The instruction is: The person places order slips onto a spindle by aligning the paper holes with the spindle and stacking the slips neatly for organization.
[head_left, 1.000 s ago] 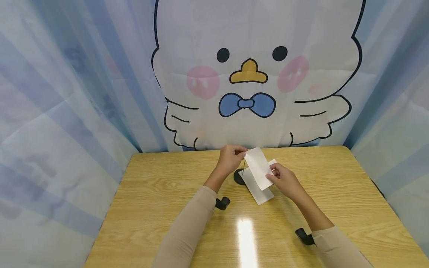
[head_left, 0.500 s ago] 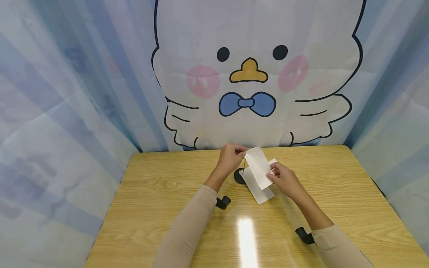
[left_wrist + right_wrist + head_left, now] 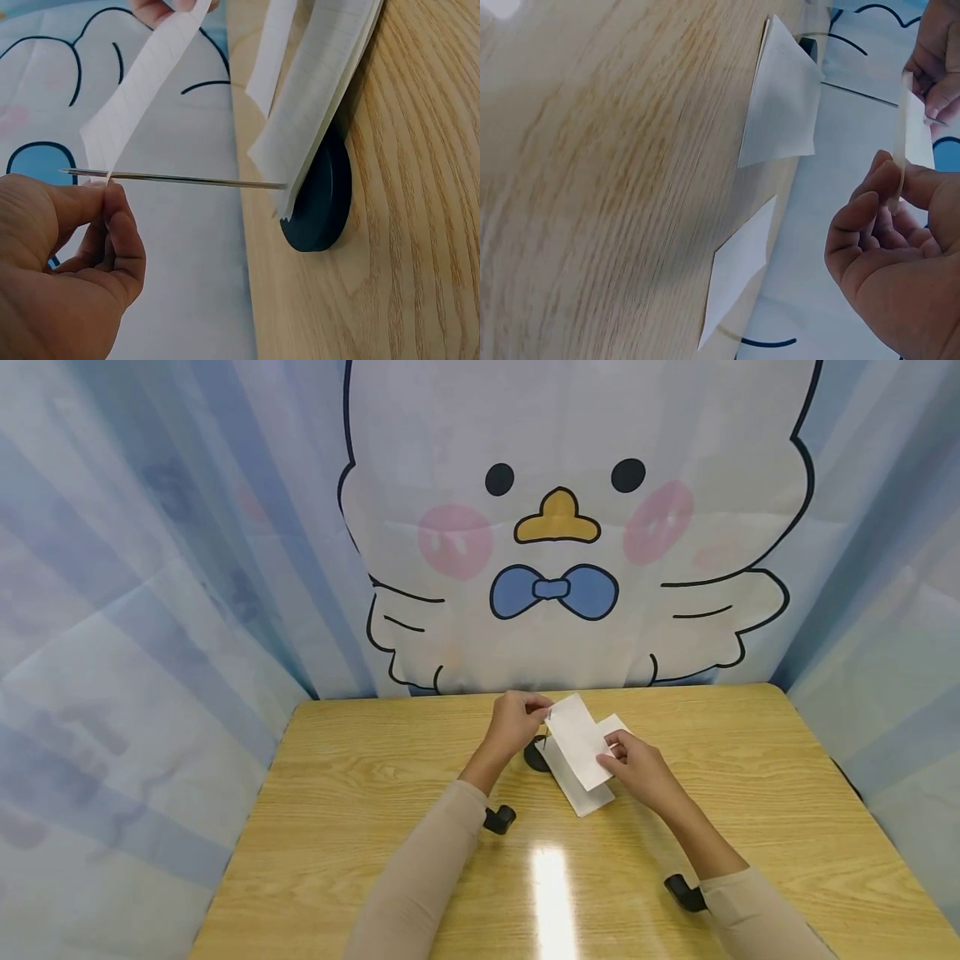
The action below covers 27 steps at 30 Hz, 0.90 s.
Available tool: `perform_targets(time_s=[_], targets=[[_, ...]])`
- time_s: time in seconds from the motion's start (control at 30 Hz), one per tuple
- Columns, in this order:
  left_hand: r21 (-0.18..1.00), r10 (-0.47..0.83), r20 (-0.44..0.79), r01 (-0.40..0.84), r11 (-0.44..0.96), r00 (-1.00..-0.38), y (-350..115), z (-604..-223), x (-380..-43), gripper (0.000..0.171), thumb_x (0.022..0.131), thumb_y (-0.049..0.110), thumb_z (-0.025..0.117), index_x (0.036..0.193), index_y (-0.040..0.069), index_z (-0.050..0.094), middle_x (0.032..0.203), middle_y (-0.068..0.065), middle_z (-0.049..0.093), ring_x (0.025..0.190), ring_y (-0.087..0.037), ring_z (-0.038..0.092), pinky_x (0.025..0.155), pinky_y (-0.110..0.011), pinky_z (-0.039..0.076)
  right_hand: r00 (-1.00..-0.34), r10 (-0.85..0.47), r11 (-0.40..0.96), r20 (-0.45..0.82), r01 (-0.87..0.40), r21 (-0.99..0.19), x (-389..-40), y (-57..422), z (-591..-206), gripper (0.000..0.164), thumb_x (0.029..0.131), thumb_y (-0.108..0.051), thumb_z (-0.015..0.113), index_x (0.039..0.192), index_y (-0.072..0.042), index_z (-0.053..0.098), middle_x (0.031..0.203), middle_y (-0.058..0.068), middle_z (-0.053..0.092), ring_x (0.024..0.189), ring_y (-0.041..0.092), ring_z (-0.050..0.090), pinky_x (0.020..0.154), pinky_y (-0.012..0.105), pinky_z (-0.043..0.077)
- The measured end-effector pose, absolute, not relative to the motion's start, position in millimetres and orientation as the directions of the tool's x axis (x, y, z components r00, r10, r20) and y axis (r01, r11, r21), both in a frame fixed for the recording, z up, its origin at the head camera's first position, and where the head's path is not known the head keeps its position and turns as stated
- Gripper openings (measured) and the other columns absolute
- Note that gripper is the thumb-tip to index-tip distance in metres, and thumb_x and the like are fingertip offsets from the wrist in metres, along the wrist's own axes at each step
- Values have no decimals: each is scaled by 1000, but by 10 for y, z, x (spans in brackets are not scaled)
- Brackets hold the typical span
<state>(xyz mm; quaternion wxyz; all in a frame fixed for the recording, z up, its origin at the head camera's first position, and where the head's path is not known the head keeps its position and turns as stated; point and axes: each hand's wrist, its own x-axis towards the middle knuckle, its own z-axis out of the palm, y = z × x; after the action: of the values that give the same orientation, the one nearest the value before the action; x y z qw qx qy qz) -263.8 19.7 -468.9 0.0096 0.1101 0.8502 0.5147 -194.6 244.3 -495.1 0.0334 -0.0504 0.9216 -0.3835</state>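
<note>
A paper slip [image 3: 576, 743] is stretched between my two hands above a bill spike with a round black base [image 3: 535, 755]. My left hand [image 3: 514, 725] pinches its upper left corner between thumb and fingers. In the left wrist view the metal spike [image 3: 195, 181] passes through the slip right at those fingertips, its point sticking out beyond the paper. My right hand [image 3: 641, 768] pinches the slip's opposite end, thumb against fingers. Further down, several slips [image 3: 319, 90] are stuck on the spike against the base; part of them is hidden under the held slip in the head view.
Another white slip [image 3: 739, 274] lies on the wooden table [image 3: 360, 827], beside the spike and partly behind the right hand in the head view. A curtain [image 3: 450, 652] with a cartoon bird hangs at the table's back edge. Black wrist mounts [image 3: 501, 819] show at both sleeves.
The held slip and my left hand have moved slightly down toward the base. A dark bit of the spike now shows at the slip's corner. My right hand has barely moved.
</note>
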Motion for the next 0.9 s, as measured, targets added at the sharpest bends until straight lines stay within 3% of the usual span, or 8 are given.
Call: perform_targets(time_s=[0.33,0.53,0.73,0.9], targets=[[868,211,105,193,458,-972,187,-4778,-2653,12,98,5,70,105,7,80,99,-6,76,84,-12,69,70,-22,58,-992,-124,701,-31,-65,-710,-1907,2454,-4990,28,101,-13,66,123,5,62,102,16,69,91,26,65,74,34,54],[850,221,115,211,483,-968,174,-4828,-2658,10,97,5,71,101,8,80,97,-5,76,85,-13,68,72,-23,57,-992,-119,700,-49,-49,-712,-1876,2445,-5032,21,105,-12,59,120,2,65,98,13,72,84,18,62,69,28,50],[835,229,110,215,507,-967,194,-4899,-2662,8,97,6,71,101,6,79,99,-6,76,86,-13,66,72,-23,57,-992,-111,713,-64,-34,-701,-1872,2442,-5086,23,103,-12,62,118,4,67,92,9,71,74,15,57,61,25,46],[829,229,102,210,518,-968,201,-4970,-2687,9,97,4,71,100,5,79,96,-6,76,85,-13,67,72,-23,57,-993,-103,745,-58,-38,-666,-1886,2448,-5126,20,102,-12,64,115,2,70,95,9,72,85,19,64,70,29,51]])
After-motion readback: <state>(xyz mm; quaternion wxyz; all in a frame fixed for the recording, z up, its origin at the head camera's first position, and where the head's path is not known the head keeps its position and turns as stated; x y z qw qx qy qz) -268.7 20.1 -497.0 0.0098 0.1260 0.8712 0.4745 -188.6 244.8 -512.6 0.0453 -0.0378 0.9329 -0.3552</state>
